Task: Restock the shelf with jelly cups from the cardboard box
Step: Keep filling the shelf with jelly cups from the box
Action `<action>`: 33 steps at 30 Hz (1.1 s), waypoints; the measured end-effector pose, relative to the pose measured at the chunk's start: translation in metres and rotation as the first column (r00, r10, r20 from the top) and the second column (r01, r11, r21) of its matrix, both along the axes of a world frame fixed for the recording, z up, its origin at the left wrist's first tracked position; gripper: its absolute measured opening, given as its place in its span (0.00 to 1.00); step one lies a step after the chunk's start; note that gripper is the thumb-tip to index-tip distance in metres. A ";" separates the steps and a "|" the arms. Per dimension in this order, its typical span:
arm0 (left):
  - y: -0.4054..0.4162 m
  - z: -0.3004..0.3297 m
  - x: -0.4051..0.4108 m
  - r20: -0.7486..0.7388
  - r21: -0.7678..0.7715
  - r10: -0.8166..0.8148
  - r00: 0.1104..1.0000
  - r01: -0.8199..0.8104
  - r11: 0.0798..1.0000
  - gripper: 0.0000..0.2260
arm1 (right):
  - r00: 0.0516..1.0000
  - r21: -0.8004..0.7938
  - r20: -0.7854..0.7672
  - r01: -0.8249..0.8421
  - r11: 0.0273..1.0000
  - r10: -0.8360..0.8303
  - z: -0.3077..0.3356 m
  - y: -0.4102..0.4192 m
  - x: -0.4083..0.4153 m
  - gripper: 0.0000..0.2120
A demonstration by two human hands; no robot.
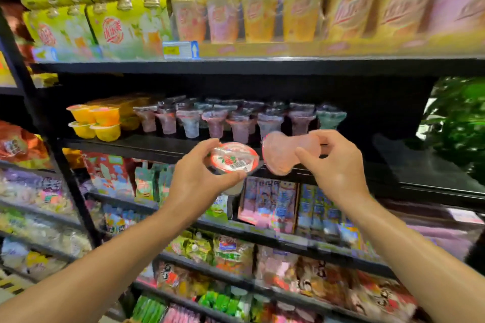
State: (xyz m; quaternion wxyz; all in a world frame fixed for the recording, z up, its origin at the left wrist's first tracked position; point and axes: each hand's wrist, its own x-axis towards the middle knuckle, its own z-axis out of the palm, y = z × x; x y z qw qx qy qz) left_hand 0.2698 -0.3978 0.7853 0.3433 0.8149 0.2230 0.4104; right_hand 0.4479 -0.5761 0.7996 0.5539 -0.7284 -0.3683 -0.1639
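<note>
Setting: shop aisle, black shelf (pixel 162 143) stacked with snacks, picture smeared by motion.
Arms: both bare forearms reach up and forward, hands level with the shelf edge.
Left hand (pixel 195 178): fingers and thumb curled round a red-lidded jelly cup (pixel 233 158), lid tipped toward camera, barcode visible, print unreadable.
Right hand (pixel 338 162): pinching a pink jelly cup (pixel 283 156), turned on its side.
Beyond: rows of jelly cups (pixel 236 120) on the shelf; drink cups (pixel 262 13) above, red logo unreadable.
</note>
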 end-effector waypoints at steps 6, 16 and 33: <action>-0.038 0.013 0.074 0.028 -0.023 -0.075 0.997 0.076 0.997 0.34 | 0.986 0.032 -0.123 0.115 0.993 -0.110 0.001 -0.055 0.055 0.15; -0.025 0.007 0.171 0.028 -0.052 -0.158 0.987 0.159 0.986 0.31 | 0.913 -0.009 -0.368 0.184 0.983 -0.174 -0.003 -0.057 0.126 0.16; 0.007 -0.001 0.254 0.002 -0.162 -0.293 0.956 0.289 0.944 0.27 | 0.590 0.616 -0.686 0.160 0.771 0.426 0.000 -0.008 0.178 0.06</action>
